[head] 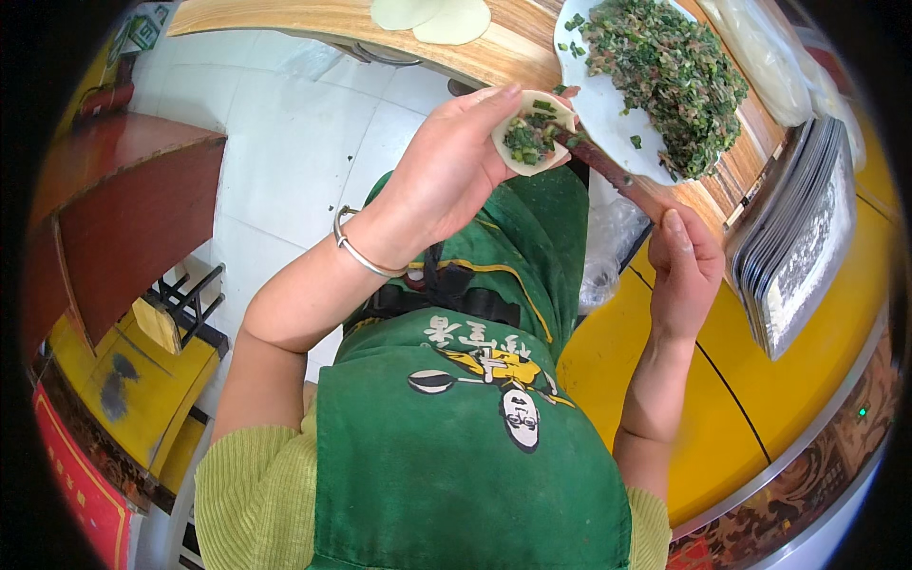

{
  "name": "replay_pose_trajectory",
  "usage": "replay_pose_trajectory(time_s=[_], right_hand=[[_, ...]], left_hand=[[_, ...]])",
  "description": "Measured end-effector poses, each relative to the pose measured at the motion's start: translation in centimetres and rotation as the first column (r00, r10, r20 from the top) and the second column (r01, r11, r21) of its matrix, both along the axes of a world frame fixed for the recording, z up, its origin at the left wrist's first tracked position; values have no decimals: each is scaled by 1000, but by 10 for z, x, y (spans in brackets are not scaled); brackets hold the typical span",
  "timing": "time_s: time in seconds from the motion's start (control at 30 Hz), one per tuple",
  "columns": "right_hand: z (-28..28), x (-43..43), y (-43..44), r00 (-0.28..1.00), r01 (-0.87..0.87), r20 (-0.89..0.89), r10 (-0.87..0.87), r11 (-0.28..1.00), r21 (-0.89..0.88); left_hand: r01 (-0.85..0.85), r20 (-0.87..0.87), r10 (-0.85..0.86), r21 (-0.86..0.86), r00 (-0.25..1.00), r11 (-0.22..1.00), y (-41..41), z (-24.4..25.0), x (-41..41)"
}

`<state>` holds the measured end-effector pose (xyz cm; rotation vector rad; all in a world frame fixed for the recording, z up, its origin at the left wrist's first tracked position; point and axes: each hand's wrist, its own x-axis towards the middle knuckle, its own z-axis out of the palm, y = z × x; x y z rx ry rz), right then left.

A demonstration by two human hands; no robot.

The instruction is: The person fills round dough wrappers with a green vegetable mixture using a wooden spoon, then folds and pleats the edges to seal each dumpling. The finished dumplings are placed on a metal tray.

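A round dough wrapper (526,168) rests in my left hand (456,160), its edge pinched by the thumb. Chopped green and pinkish filling (529,139) lies in the wrapper's hollow. My right hand (685,249) grips a flat brown stick-like spatula (605,165), whose tip touches the filling. Just beyond the spatula is a white dish (605,107) with a large heap of the same chopped filling (670,78). Flat dough rounds (452,21) lie overlapping on the wooden board (306,18) at the top.
A stack of dark metal trays (798,235), the top one dusted with white powder, stands at the right. Clear plastic bags (766,60) lie beyond it. A yellow surface (641,370) runs under my right arm. Reddish-brown furniture (149,235) stands at the left, on white floor tiles (285,135).
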<state>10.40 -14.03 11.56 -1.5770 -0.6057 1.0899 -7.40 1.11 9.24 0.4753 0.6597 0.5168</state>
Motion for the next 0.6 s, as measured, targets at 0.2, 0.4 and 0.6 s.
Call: replay_pose_trajectory(time_s=[0.2, 0.4, 0.6], right_hand=[[-4, -8, 6, 984, 2, 181, 3, 1000, -25], [0, -12, 11, 995, 66, 74, -63, 997, -30], [0, -6, 5, 999, 15, -32, -17, 999, -51]], left_hand=[[20, 31, -19, -13, 999, 1000, 0, 0, -2], [-14, 16, 14, -9, 1000, 1000, -1, -1, 0], [3, 12, -3, -16, 1000, 1000, 0, -3, -3]])
